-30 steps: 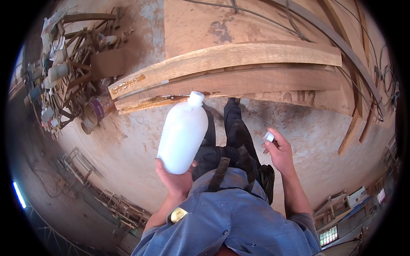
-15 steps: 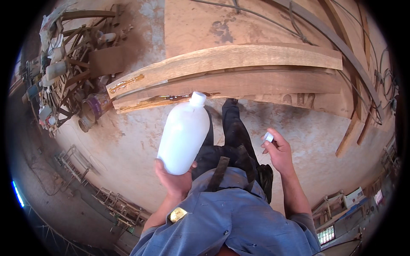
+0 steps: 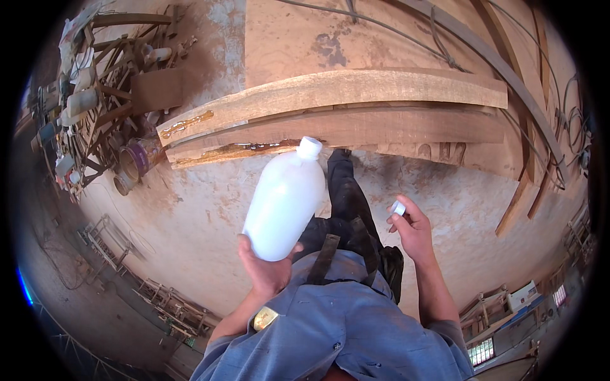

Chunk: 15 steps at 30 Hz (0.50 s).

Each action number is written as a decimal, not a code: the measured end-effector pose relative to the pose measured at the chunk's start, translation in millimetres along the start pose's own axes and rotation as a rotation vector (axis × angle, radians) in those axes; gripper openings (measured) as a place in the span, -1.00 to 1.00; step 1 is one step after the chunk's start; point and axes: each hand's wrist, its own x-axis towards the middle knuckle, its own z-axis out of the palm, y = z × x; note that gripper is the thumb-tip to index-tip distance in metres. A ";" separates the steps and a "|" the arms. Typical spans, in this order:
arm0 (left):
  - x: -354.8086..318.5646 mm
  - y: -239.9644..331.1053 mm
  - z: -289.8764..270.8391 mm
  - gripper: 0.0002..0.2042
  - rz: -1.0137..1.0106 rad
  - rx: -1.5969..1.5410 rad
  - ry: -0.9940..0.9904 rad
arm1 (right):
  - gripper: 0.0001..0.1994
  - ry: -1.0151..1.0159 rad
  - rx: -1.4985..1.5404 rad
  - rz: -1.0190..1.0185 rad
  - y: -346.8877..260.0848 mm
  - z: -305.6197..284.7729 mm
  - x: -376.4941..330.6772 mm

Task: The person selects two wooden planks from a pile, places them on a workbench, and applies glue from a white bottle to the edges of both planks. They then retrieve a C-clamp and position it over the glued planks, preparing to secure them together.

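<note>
A large white plastic bottle (image 3: 284,206) rests in my left hand (image 3: 265,270), which cups it round its base. The bottle leans to the right, its neck pointing away from me. Between the thumb and fingers of my right hand (image 3: 414,232) is a small white bottle cap (image 3: 398,207), held apart from the bottle. Just beyond the bottle's neck lie two long wooden boards, the nearer board (image 3: 381,130) and the farther board (image 3: 343,86). Glossy amber liquid (image 3: 238,150) is spread on the nearer board's left part, and a smaller amber streak (image 3: 184,125) is on the farther one.
A cluttered heap of wood scraps and containers (image 3: 82,101) stands at the far left, with a bucket (image 3: 133,162) beside it. Curved timber strips (image 3: 495,57) and cables lie at the far right. A wooden sheet (image 3: 286,38) lies beyond the boards.
The bottle and my left hand have shifted slightly right, and the bottle leans a little more to the right. My right hand still holds the cap, almost unmoved.
</note>
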 end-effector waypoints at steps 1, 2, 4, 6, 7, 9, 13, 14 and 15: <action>-0.7 0.8 -1.4 -0.29 -0.002 -0.010 0.010 | -0.55 -0.002 -0.006 -0.003 0.8 -0.3 0.3; -1.5 2.0 -3.0 -0.30 -0.003 -0.020 0.019 | -0.55 -0.005 -0.012 -0.006 2.2 -0.6 1.1; -3.1 5.4 -5.4 -0.32 -0.003 -0.033 0.033 | -0.55 -0.012 -0.021 -0.005 3.0 0.1 2.3; -4.2 8.1 -6.9 -0.33 0.000 -0.042 0.036 | -0.55 -0.018 -0.027 -0.001 2.7 0.8 3.4; -4.5 8.9 -7.8 -0.33 0.005 -0.043 0.033 | -0.56 -0.015 -0.013 0.009 1.3 2.3 3.6; -4.5 9.2 -9.3 -0.34 0.013 -0.048 0.027 | -0.57 -0.006 0.015 0.029 -2.5 5.4 3.3; -5.3 8.8 -4.3 -0.33 -0.040 -0.033 0.018 | -0.57 -0.014 -0.004 0.027 1.2 4.1 4.8; -4.3 6.8 -6.9 -0.32 -0.058 -0.028 -0.008 | -0.56 -0.015 -0.020 0.026 1.9 2.7 4.9; -4.0 5.7 -8.6 -0.32 -0.076 -0.021 -0.033 | -0.55 -0.015 -0.035 0.025 2.2 2.0 4.6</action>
